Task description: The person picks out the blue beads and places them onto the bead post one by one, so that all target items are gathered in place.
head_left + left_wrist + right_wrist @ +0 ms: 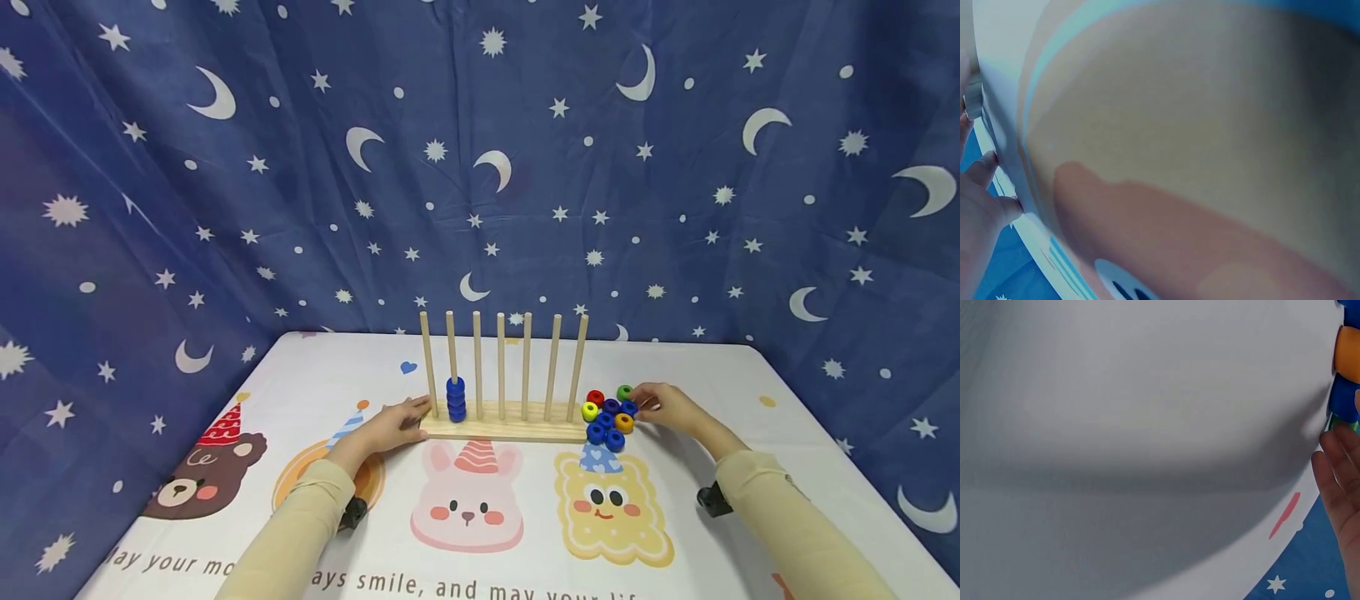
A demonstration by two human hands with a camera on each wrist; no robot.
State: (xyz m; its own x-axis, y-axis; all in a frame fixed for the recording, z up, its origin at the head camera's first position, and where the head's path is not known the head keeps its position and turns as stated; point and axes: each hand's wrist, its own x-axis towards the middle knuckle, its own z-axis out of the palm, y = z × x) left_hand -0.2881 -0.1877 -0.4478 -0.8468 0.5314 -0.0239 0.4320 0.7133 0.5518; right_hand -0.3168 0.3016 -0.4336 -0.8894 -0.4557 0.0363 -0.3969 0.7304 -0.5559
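A wooden peg rack (pixel 502 425) with several upright rods stands on the table; a stack of blue beads (pixel 456 400) sits on its second rod from the left. My left hand (pixel 390 427) grips the rack's left end, thumb at the front edge and fingers behind. Right of the rack lies a loose cluster of red, yellow, green, orange (pixel 624 423) and blue beads. At its right side my right hand (pixel 670 407) pinches a blue bead (pixel 628 408) between thumb and forefinger. In the right wrist view, the other fingers (pixel 1335 481) extend beside this blue bead (pixel 1343 400).
The white tablecloth (pixel 390 533) carries printed cartoon figures and lettering. A dark blue curtain (pixel 480 250) with moons and stars hangs behind and at both sides. A dark wrist camera (pixel 714 500) sits at the right sleeve, another (pixel 353 512) at the left.
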